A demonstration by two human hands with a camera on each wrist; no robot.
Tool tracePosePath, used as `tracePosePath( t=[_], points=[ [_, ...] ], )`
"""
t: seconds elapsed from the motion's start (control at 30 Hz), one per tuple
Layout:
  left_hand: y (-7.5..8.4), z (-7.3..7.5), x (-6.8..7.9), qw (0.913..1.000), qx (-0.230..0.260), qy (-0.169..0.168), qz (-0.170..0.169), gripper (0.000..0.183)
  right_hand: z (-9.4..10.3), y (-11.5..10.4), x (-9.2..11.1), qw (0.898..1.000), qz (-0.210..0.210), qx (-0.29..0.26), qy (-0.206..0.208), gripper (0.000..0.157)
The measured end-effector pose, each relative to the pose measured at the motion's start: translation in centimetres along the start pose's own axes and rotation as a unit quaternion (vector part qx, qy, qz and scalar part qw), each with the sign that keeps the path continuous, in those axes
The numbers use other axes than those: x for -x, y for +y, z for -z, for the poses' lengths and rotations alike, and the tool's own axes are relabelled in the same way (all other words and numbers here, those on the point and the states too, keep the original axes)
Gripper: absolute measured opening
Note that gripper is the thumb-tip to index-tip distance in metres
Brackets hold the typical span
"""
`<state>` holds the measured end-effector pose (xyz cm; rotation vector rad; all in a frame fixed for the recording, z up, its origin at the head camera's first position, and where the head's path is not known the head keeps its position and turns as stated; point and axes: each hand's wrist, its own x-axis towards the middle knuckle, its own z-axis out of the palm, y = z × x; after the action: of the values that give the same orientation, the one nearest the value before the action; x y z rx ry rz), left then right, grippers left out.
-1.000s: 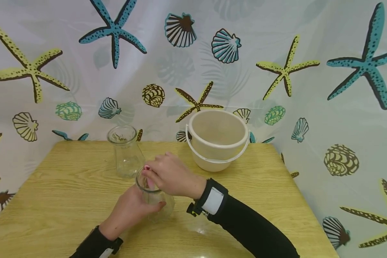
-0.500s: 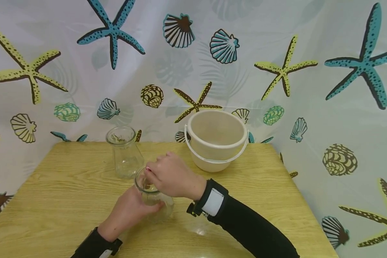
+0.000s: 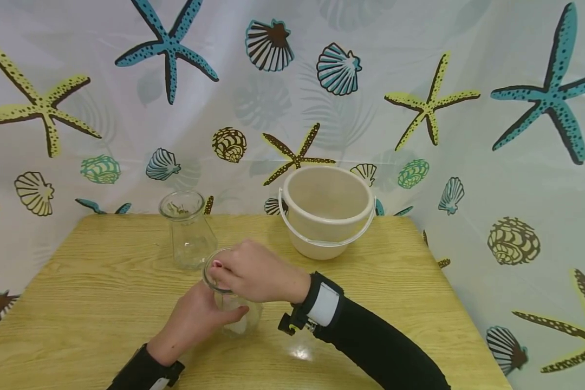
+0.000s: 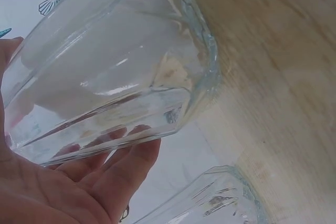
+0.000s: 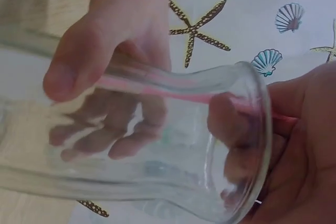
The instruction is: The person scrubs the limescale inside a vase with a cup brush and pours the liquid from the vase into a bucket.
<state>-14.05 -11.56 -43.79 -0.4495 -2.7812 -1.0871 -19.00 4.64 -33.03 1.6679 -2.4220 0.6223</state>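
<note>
A clear glass vase with a flared rim stands slightly tilted at the middle of the table. My left hand grips its body from the left, thumb in front and fingers behind. My right hand is at its mouth, fingers reaching inside the rim and pinching a slim pink-handled bottle brush. The pink handle runs along the inner wall. A whitish, blurred brush head shows through the glass in the left wrist view; its exact shape is unclear.
Behind and left stands a second clear glass vase. A cream bucket with its white handle lowered stands at the back right. The wooden table meets a curtain printed with starfish and shells.
My right hand has dipped slightly lower at the vase's mouth, and a white patch now shows low in the vase. The left hand keeps its grip.
</note>
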Motion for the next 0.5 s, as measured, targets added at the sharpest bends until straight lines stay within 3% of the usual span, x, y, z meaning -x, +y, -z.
tracePosePath(
  t=[0.1,0.5],
  points=[
    [-0.04,0.00,0.05,1.0000,0.006,-0.004,0.003,0.078,-0.14,0.11,-0.04,1.000,0.002,-0.009,0.003,0.033],
    [0.11,0.12,0.12,0.9998,-0.020,-0.009,0.000,0.102,-0.87,0.95,-0.32,0.993,-0.041,0.085,0.068,0.020]
  ],
)
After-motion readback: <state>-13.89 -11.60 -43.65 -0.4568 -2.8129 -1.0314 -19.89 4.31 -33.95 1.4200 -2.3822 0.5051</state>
